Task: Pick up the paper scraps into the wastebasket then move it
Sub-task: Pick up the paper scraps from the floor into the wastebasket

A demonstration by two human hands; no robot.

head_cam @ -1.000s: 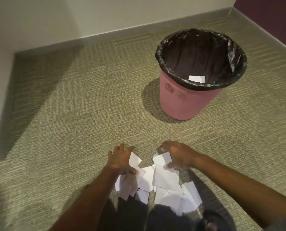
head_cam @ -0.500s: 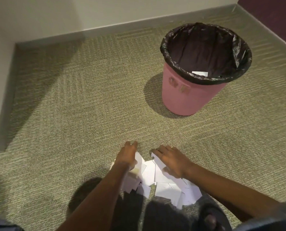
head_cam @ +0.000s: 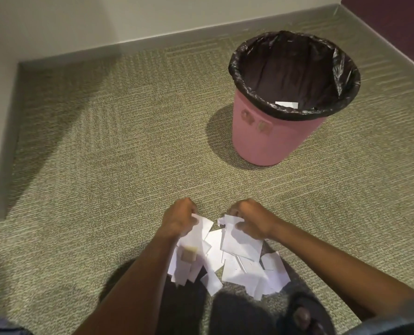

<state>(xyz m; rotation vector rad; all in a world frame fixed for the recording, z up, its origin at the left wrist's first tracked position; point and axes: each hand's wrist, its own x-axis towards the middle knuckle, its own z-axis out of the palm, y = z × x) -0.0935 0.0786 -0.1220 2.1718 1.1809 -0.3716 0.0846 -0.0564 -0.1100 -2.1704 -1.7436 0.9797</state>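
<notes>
Head view: both hands clutch paper scraps [head_cam: 230, 257]; pink wastebasket [head_cam: 273, 139] holds one scrap [head_cam: 286, 104].

A single head-worn camera looks forward and steeply down at the carpet [head_cam: 104, 165], close above the left hand [head_cam: 180, 220] and right hand [head_cam: 251, 221] at the lower middle. The wastebasket [head_cam: 273, 139] stands farther ahead to the right, with the baseboard [head_cam: 152, 42] across the top. The wide lens seems to bend the edges, and the bottom corners are blurred
</notes>
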